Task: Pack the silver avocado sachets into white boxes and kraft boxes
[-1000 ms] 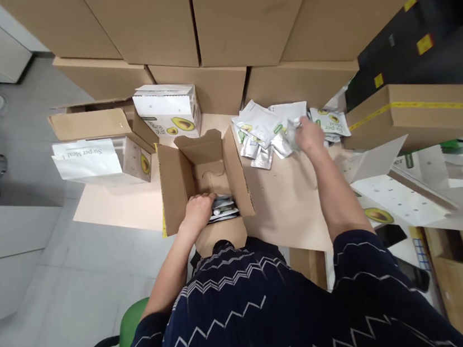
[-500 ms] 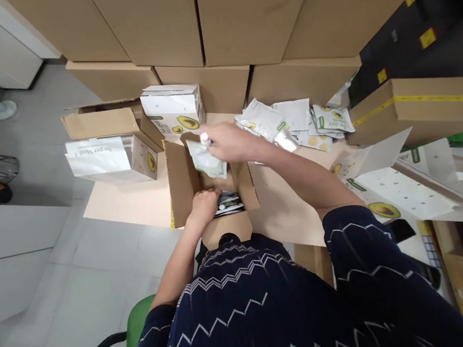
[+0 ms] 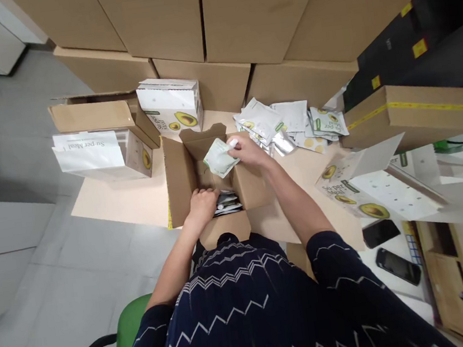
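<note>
Between the fingers of my right hand (image 3: 248, 150) is the capped spout of a white and green pouch (image 3: 220, 159). The pouch hangs tilted over an open cardboard box (image 3: 180, 182). My left hand (image 3: 202, 204) reaches into the near left part of that box, its fingers bent together beside several packed pouches (image 3: 227, 202); the fingertips are hidden, so what they grip cannot be made out. The packed pouches lie stacked at the box's near end, and bare cardboard shows in its far part.
More loose pouches (image 3: 288, 118) lie in a heap at the back right. Printed white cartons (image 3: 97, 150) and an open brown box (image 3: 89, 115) stand left. An open printed carton (image 3: 369, 196), a taped box (image 3: 414, 117) and phones (image 3: 398, 265) are right. Large cartons (image 3: 258, 18) wall the back.
My right hand has moved right and slightly nearer with the pouch, which now tilts more sideways. My left hand stays in the box. The view has shifted slightly.
</note>
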Tool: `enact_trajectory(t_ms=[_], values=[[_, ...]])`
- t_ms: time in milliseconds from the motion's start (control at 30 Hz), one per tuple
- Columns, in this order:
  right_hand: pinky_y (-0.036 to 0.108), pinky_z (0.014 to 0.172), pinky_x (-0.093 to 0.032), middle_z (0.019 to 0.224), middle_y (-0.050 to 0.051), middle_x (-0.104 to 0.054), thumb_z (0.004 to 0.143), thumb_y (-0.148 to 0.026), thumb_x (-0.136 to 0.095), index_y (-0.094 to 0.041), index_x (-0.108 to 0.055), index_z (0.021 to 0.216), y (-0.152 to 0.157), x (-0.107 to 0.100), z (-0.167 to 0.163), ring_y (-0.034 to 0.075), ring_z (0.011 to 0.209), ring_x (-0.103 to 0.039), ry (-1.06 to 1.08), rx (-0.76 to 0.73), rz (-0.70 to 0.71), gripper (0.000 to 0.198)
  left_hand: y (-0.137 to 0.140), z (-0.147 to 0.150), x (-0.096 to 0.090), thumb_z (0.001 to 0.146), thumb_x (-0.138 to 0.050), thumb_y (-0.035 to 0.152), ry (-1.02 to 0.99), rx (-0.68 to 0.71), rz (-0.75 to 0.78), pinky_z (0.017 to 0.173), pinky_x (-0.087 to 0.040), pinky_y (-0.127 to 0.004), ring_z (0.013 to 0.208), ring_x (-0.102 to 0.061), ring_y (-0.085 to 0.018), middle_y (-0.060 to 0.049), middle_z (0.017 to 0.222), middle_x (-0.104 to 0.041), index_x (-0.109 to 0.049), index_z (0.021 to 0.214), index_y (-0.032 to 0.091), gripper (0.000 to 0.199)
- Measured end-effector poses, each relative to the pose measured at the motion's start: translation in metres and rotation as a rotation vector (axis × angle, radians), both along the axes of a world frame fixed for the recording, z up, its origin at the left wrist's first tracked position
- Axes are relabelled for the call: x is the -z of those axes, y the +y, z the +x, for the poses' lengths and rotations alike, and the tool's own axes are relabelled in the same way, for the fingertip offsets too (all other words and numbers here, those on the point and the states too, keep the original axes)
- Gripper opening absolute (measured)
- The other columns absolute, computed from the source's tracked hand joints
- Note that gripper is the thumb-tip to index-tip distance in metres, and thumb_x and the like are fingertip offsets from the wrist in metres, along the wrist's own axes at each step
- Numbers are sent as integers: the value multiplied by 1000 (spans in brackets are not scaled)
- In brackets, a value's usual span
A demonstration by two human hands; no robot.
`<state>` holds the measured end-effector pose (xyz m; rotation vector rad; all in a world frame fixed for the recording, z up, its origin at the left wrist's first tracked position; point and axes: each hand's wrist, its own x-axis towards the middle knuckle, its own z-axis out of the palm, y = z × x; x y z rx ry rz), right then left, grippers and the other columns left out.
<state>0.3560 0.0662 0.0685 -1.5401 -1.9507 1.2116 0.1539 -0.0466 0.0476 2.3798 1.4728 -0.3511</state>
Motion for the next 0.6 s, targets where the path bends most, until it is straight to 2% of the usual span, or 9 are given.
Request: enact_trajectory(t_ms=[100, 200, 333, 467, 600], values=[[24, 72, -38, 102, 5, -70, 88, -19, -49, -19, -62, 106, -6, -11, -26, 20, 91, -59, -254, -153, 127, 22, 0, -1, 0, 94, -43, 8, 0, 3, -5, 94, -47, -36, 105, -68, -23, -12, 109, -74, -67, 119, 19, 37], [23, 70, -36, 106, 6, -72, 87, -12, -51, -18, -65, 108, -7, -11, -45, 18, 90, -60, -349, -321, 87, 26, 0, -1, -1, 94, -43, 8, 2, 5, -14, 94, -48, -35, 106, -68, -23, -12, 109, -73, -67, 117, 17, 34], [21, 70, -37, 112, 10, -73, 86, -8, -56, -12, -67, 112, -5, 11, -62, 16, 94, -62, -377, -535, 38, 29, 1, 0, -1, 94, -44, 8, 5, -10, -10, 92, -50, -34, 103, -68, -24, -12, 108, -73, -68, 108, 14, 28], [24, 65, -36, 113, 17, -73, 88, -10, -57, -5, -71, 110, -6, 30, -78, 18, 90, -65, -556, -730, -20, 26, 2, 1, 1, 96, -44, 13, 24, -52, -4, 91, -51, -38, 101, -67, -26, -16, 104, -71, -68, 105, 11, 27], [24, 65, -38, 115, 20, -73, 88, -9, -58, -2, -71, 112, -9, 23, -85, 21, 91, -67, -626, -825, -61, 29, 2, 0, 0, 95, -47, 15, 11, -120, 52, 94, -51, -38, 107, -62, -26, -17, 114, -64, -69, 107, 12, 25]])
